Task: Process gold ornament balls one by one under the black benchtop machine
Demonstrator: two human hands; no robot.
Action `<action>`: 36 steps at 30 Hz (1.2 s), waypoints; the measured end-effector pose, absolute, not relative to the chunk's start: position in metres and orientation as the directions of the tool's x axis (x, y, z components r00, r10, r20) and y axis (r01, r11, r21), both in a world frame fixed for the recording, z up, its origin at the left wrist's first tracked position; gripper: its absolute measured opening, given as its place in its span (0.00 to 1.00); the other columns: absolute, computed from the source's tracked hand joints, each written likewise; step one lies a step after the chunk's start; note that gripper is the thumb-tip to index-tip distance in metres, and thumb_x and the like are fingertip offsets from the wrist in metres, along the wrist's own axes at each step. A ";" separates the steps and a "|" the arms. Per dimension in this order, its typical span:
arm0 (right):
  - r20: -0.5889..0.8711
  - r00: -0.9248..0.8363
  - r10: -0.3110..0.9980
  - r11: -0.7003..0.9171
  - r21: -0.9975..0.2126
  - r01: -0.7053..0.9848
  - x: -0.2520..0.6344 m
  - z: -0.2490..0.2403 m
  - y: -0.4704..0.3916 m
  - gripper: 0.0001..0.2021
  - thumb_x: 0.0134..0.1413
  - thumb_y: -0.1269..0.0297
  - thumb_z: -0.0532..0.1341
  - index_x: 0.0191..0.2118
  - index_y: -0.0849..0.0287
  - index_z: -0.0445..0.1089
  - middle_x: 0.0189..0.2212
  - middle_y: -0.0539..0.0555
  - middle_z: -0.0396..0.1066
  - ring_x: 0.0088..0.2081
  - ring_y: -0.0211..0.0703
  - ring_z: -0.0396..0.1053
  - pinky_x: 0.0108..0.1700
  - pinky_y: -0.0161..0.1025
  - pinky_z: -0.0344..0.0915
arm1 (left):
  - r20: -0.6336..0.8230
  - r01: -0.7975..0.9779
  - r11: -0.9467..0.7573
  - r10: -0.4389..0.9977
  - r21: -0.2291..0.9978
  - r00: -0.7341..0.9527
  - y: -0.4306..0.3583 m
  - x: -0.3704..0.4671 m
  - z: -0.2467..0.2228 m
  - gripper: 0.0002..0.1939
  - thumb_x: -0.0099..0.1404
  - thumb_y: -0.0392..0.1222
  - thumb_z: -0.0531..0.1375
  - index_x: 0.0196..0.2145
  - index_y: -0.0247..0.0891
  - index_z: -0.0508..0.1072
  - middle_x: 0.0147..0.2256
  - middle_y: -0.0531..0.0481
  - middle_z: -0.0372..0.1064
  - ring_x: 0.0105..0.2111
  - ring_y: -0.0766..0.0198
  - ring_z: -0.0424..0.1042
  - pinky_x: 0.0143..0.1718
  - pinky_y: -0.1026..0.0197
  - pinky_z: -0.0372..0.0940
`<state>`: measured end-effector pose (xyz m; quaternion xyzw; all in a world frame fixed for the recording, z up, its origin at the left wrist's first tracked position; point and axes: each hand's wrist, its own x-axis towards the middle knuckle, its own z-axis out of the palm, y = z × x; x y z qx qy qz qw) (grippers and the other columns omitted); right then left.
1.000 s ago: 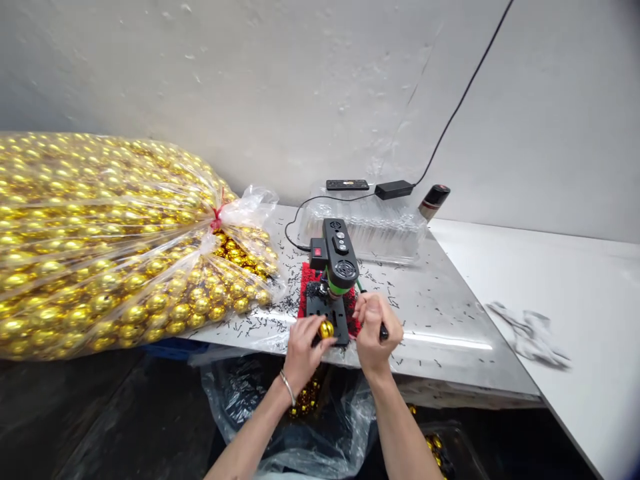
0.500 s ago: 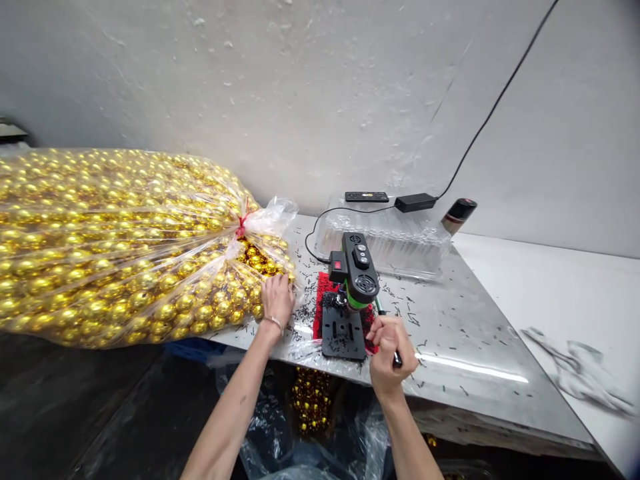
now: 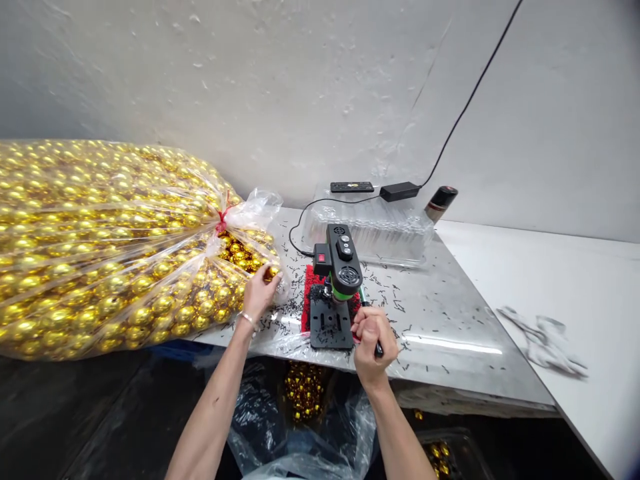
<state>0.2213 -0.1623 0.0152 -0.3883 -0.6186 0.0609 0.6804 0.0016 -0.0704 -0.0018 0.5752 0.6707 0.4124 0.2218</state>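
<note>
My left hand (image 3: 260, 293) is at the torn opening of a big clear plastic bag (image 3: 115, 247) full of shiny gold balls. Its thumb and fingers are closed around a gold ball (image 3: 271, 271) at the lip of the opening. My right hand (image 3: 375, 340) is wrapped around the black lever handle (image 3: 379, 349) of a small black bench press (image 3: 345, 261) with a red switch. Under the press head, its flat black base plate (image 3: 331, 327) is strewn with short black bits. A red mat (image 3: 307, 313) lies beneath.
Behind the press stands a clear plastic tray (image 3: 370, 233) with a black power adapter (image 3: 400, 191) on it and a spray can (image 3: 441, 202) beside. Below the metal table's edge hangs an open plastic bag (image 3: 295, 447) with gold balls (image 3: 304, 393). White gloves (image 3: 545, 343) lie to the right.
My left hand's fingers have drawn together around a gold ball at the bag opening. My right hand stays on the lever handle. The whole view has shifted slightly.
</note>
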 end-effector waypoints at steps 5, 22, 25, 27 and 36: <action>0.787 0.251 0.564 0.680 -0.615 0.398 0.220 0.013 -0.162 0.15 0.60 0.75 0.49 0.22 0.58 0.57 0.22 0.49 0.60 0.28 0.36 0.64 0.28 0.35 0.59 | -0.138 -0.404 0.032 0.962 0.914 -0.237 -0.123 0.026 -0.016 0.24 0.51 0.50 0.67 0.43 0.34 0.72 0.40 0.46 0.74 0.38 0.62 0.73 0.46 0.57 0.66; 0.825 0.182 0.535 0.702 -0.554 0.448 0.222 0.021 -0.164 0.14 0.59 0.77 0.49 0.23 0.57 0.56 0.24 0.49 0.61 0.30 0.36 0.64 0.29 0.35 0.59 | 0.185 0.515 -0.136 0.982 0.846 -0.045 -0.127 0.098 -0.057 0.17 0.58 0.45 0.63 0.45 0.39 0.74 0.36 0.46 0.75 0.38 0.57 0.72 0.45 0.52 0.65; 0.830 0.172 0.531 0.708 -0.546 0.447 0.223 0.019 -0.164 0.14 0.59 0.77 0.49 0.23 0.57 0.56 0.23 0.49 0.61 0.30 0.36 0.64 0.30 0.35 0.60 | 0.230 0.616 -0.202 0.973 0.761 0.035 -0.127 0.100 -0.050 0.16 0.58 0.45 0.64 0.45 0.39 0.75 0.36 0.46 0.76 0.38 0.56 0.73 0.45 0.52 0.64; 0.831 0.166 0.530 0.713 -0.543 0.444 0.223 0.019 -0.163 0.14 0.58 0.78 0.49 0.24 0.57 0.57 0.23 0.49 0.61 0.30 0.36 0.64 0.30 0.35 0.60 | 0.274 0.642 -0.260 0.958 0.721 0.080 -0.127 0.100 -0.048 0.16 0.58 0.44 0.64 0.44 0.39 0.75 0.38 0.45 0.76 0.40 0.55 0.73 0.47 0.52 0.64; 0.820 0.187 0.541 0.705 -0.563 0.431 0.222 0.013 -0.164 0.12 0.59 0.76 0.49 0.25 0.57 0.58 0.24 0.49 0.62 0.29 0.37 0.65 0.28 0.36 0.61 | 0.313 0.540 -0.291 0.948 0.790 0.052 -0.124 0.105 -0.062 0.15 0.59 0.48 0.63 0.43 0.41 0.76 0.43 0.43 0.74 0.45 0.52 0.70 0.51 0.49 0.61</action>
